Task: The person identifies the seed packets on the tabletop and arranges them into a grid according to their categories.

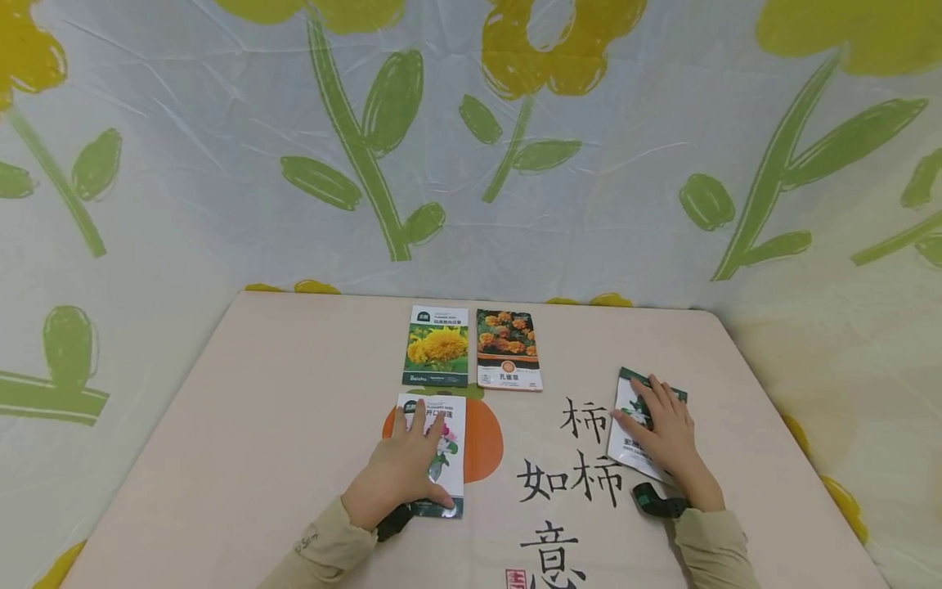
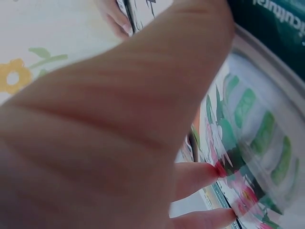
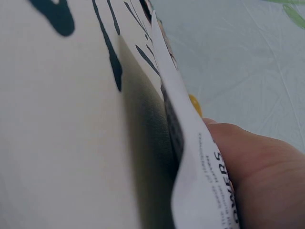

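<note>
My left hand (image 1: 401, 468) lies spread over a white seed packet (image 1: 454, 446) with pink flowers, on the printed orange persimmon. Its thumb is by the packet's bottom edge, and in the left wrist view two fingertips (image 2: 202, 174) touch the printed face. At the right, my right hand (image 1: 668, 427) holds a white and dark-green seed packet (image 1: 624, 446) that is tilted and partly covered by the fingers. Seen from the right wrist, the thumb (image 3: 257, 167) is on the printed side, and the packet's edge (image 3: 183, 143) stands off the cloth with a shadow under it.
Behind the left hand lie a yellow-flower seed packet (image 1: 436, 348) and an orange-marigold seed packet (image 1: 508, 352), side by side. Black characters (image 1: 570, 483) are printed on the pale tablecloth (image 1: 280, 393). A flower-patterned sheet (image 1: 589, 221) hangs behind and beside the table.
</note>
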`<state>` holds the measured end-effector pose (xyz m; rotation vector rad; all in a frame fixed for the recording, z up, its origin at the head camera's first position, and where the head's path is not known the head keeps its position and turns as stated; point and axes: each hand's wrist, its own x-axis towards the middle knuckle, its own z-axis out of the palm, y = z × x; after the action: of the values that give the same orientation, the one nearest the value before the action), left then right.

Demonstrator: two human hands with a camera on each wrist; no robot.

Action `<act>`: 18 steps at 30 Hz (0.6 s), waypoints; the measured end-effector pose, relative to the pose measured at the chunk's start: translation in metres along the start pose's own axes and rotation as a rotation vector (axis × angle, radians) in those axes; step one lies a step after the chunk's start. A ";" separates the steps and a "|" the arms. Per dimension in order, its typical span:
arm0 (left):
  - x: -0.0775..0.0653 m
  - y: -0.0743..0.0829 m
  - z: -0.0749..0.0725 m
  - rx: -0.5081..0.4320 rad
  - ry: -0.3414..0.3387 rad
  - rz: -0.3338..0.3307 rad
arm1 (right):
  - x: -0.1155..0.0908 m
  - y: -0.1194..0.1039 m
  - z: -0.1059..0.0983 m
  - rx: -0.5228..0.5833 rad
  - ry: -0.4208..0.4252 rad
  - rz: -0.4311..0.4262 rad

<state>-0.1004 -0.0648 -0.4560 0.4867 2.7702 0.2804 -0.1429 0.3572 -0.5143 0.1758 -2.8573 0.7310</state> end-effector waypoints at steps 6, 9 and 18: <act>0.001 0.000 0.000 0.000 -0.002 -0.001 | 0.000 0.000 0.000 0.004 0.005 0.001; 0.001 0.001 0.000 -0.001 -0.004 -0.004 | 0.000 -0.002 -0.002 0.008 0.005 0.002; 0.002 0.001 0.001 0.010 -0.003 -0.010 | -0.001 -0.003 -0.002 0.005 0.003 0.000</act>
<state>-0.1015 -0.0629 -0.4568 0.4750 2.7713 0.2632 -0.1411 0.3553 -0.5114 0.1761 -2.8529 0.7383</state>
